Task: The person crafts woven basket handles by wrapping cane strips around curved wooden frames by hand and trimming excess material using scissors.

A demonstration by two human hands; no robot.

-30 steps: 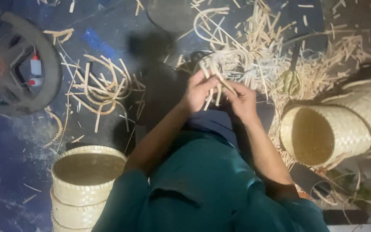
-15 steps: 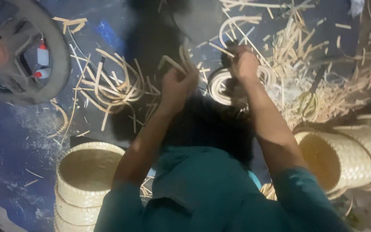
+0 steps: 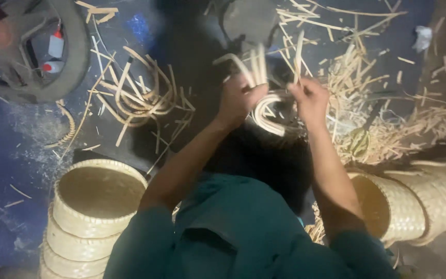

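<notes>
My left hand (image 3: 239,99) and my right hand (image 3: 311,98) are raised in front of me, both closed on a bundle of pale cane strips (image 3: 267,106). The strips curl into a loop between my hands, and several loose ends stick up above my fingers. My arms reach out from teal sleeves (image 3: 243,232). Below the loop lies a dark shape that I cannot make out.
A stack of round woven baskets (image 3: 91,206) stands at lower left. More woven baskets (image 3: 414,201) lie on their sides at right. Curved cane strips (image 3: 138,95) and a heap of cane offcuts (image 3: 383,103) litter the blue floor. A dark round tray (image 3: 32,49) holds small bottles at upper left.
My hands have lifted away from my lap and come closer together, and the cane strips between them now form a loop. The view has shifted slightly.
</notes>
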